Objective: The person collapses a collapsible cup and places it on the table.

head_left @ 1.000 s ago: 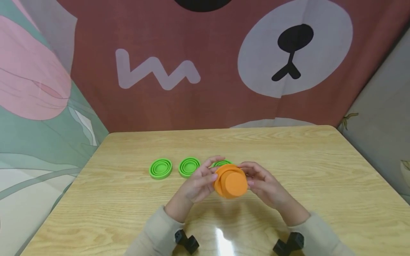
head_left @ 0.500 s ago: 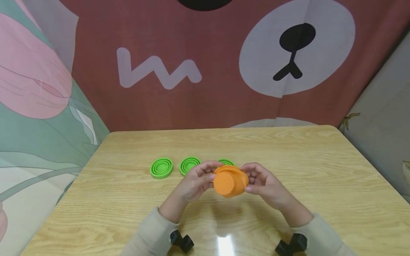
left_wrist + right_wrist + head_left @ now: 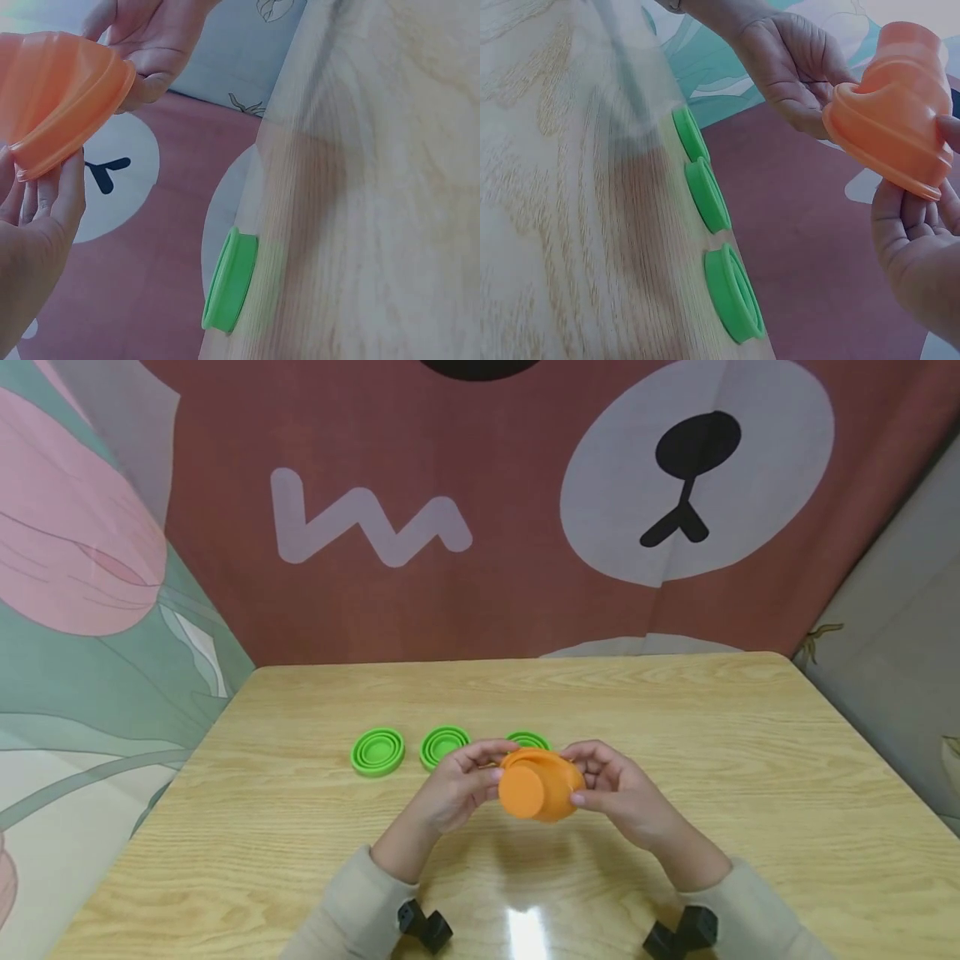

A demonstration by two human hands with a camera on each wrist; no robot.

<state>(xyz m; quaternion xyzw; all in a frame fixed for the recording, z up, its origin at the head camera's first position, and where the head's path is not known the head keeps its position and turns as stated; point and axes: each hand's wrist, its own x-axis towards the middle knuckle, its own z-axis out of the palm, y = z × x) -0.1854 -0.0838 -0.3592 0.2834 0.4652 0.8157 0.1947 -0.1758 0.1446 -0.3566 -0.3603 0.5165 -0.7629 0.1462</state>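
Observation:
An orange collapsible cup (image 3: 534,787) is held above the table between both hands, its flat base turned toward the head camera and to the left. My left hand (image 3: 452,787) pinches the rim on the left, thumb on the near side. On the right, my right hand (image 3: 628,797) grips the rim with thumb and fingers. The right wrist view shows the cup's wall (image 3: 907,97) bulging and creased, with a dent near the left fingers. Behind the cup lies a flat green collapsed cup (image 3: 529,740), partly hidden.
Two more flat green collapsed cups, the far-left one (image 3: 378,752) and the middle one (image 3: 444,747), lie in a row on the wooden table (image 3: 712,718). A printed cloth (image 3: 375,610) with a bear face hangs at the table's back edge.
The orange cup's base has swung left and its right side now bulges. My left fingers have come down closer to the rim, and my right thumb has moved onto the cup's side.

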